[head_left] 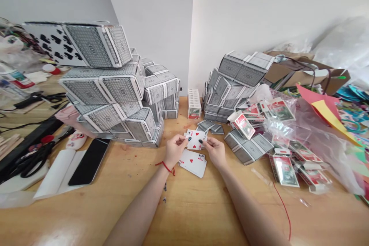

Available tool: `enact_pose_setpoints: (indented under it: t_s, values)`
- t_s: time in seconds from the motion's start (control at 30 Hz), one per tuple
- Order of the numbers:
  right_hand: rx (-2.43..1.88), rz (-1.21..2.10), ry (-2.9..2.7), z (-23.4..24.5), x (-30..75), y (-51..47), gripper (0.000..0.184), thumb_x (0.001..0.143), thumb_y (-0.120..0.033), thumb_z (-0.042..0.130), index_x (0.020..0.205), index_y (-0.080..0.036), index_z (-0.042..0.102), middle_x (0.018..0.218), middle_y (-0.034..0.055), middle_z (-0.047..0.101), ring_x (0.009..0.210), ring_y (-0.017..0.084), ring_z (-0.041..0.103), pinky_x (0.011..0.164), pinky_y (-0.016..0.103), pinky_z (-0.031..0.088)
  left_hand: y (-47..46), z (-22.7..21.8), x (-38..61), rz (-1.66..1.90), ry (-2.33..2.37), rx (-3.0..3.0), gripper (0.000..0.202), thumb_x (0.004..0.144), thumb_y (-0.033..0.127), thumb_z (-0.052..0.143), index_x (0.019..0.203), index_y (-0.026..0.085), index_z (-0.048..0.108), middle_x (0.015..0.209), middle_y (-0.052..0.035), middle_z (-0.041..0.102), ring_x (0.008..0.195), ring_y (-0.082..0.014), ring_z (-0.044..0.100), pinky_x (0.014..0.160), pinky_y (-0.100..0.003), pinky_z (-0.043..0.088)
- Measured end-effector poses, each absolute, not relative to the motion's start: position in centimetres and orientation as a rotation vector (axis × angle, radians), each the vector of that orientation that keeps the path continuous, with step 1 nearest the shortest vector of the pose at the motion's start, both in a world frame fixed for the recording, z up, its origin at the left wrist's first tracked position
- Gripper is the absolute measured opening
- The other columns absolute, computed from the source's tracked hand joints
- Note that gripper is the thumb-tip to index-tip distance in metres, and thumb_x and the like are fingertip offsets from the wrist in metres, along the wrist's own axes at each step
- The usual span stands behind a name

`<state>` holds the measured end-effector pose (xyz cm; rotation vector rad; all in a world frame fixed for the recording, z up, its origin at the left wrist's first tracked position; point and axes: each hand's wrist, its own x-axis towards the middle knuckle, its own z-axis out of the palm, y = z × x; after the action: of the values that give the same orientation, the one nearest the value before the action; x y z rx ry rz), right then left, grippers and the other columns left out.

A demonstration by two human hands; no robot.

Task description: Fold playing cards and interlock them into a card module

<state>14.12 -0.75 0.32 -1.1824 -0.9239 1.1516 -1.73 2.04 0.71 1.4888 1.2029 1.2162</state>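
Pinching a white, red-hearted playing card (pixel 196 140) by opposite edges so its face showed, the left hand (pixel 173 150) and right hand (pixel 216 153) held it just above the loose face-up card pile (pixel 193 164).

Home craft desk (pixel 184 207): card-block stacks (pixel 112 84), scissors (pixel 31 159)

2 hands (pixel 174 152) (pixel 215 153), 1 black phone (pixel 90 161)

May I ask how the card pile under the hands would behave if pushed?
The card pile would probably slide apart, as its cards already lie fanned. The table looks smooth, offering little grip. Thin cards: likely light, bendy.
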Motion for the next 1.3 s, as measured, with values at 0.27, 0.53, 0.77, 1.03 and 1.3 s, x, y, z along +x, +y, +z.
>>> enact_pose_setpoints:
  t_s: [0.27,0.53,0.77,1.03,1.3]
  values:
    - [-1.159,1.168,-0.914,0.4,14.2,-0.8,0.019,0.063,-0.031,0.068,0.075,-0.016,0.065,0.073,0.0036,0.069,0.062,0.018,0.063,0.062,0.033,0.052,2.0,0.8,-1.7,1.226,1.173,1.448,0.017,0.068,0.031,0.059,0.067,0.014,0.060,0.063,-0.0014,0.062,0.057,-0.0109,0.056,0.054,-0.021,0.045]
    - [-1.113,1.201,-0.872,0.5,14.6,-0.8,0.020,0.062,-0.030,0.069,0.075,-0.016,0.065,0.071,0.0038,0.069,0.061,0.017,0.063,0.060,0.030,0.051,2.4,1.4,-2.7,0.971,0.907,1.167,0.029,0.064,0.036,0.063,0.079,0.011,0.067,0.074,-0.0067,0.067,0.064,-0.0160,0.060,0.063,-0.029,0.049]
    - [-1.126,1.159,-0.895,0.4,14.4,-0.9,0.016,0.062,-0.029,0.069,0.072,-0.018,0.066,0.068,0.0028,0.069,0.059,0.017,0.062,0.060,0.029,0.050,2.5,1.6,-2.2,0.948,0.871,1.320,0.027,0.063,0.024,0.065,0.088,0.016,0.067,0.094,-0.0071,0.065,0.085,-0.0175,0.059,0.076,-0.028,0.046]
    - [-1.132,1.201,-0.906,0.2,14.2,-1.0,0.016,0.061,-0.029,0.070,0.071,-0.017,0.066,0.069,0.0034,0.069,0.059,0.017,0.062,0.060,0.029,0.049,2.7,1.0,-1.8,0.986,0.970,1.265,0.020,0.059,0.023,0.068,0.075,0.012,0.064,0.071,-0.0022,0.063,0.064,-0.0111,0.055,0.060,-0.023,0.045]
    - [-1.156,1.187,-0.892,0.2,14.1,-0.9,0.015,0.059,-0.029,0.071,0.066,-0.017,0.066,0.064,0.0021,0.068,0.055,0.015,0.061,0.055,0.026,0.048,2.6,1.1,-1.5,1.007,1.033,1.149,0.016,0.056,0.023,0.069,0.069,0.013,0.066,0.070,-0.0026,0.065,0.063,-0.0108,0.055,0.061,-0.022,0.043]
